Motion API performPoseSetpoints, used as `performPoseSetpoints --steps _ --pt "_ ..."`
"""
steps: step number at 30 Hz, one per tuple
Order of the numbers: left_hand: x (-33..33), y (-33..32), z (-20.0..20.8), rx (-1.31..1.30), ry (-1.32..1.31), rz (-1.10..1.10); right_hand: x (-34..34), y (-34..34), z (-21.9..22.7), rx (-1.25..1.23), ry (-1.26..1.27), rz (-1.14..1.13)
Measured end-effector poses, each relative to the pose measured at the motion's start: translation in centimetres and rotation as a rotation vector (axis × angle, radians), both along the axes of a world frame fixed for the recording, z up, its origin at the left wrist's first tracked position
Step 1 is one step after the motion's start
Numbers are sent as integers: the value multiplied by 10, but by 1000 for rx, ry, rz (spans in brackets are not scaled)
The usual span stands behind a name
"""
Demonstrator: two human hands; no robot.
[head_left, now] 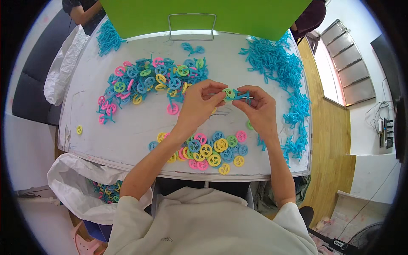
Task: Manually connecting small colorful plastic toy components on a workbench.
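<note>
The person's left hand (pixel 199 100) has its grip narrowed on one green wheel (pixel 228 94), which sits at the fingertips; the right hand (pixel 260 108) pinches one blue piece (pixel 242 96), which meets that green wheel on its right. Nearer the person than the green wheel spreads one pile of loose wheels (pixel 206 150) in pink, yellow, green and blue, overlapping too much for a sure count. Left of the green wheel stretches one heap of wheels with blue stems (pixel 159 79), likewise uncountable, and farther left lies one lone yellow wheel (pixel 79 129). Two heaps of blue pieces flank it on the table (pixel 114 146): a large right heap (pixel 272 57) and a small far-left heap (pixel 109 38).
</note>
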State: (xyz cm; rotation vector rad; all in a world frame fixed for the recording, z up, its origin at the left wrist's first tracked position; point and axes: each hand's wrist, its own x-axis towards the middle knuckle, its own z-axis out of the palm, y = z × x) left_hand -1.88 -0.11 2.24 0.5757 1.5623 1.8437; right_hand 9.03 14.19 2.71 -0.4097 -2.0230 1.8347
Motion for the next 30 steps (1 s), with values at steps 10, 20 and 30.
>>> performPoseSetpoints --steps 10,20,30 --pt "5 0 -3 36 80 57 -3 -3 -5 -80 -49 -90" --pt "10 5 -14 4 246 114 -2 -11 -8 128 -10 -145" --pt "5 5 -4 48 103 72 -1 -6 -7 180 108 -103"
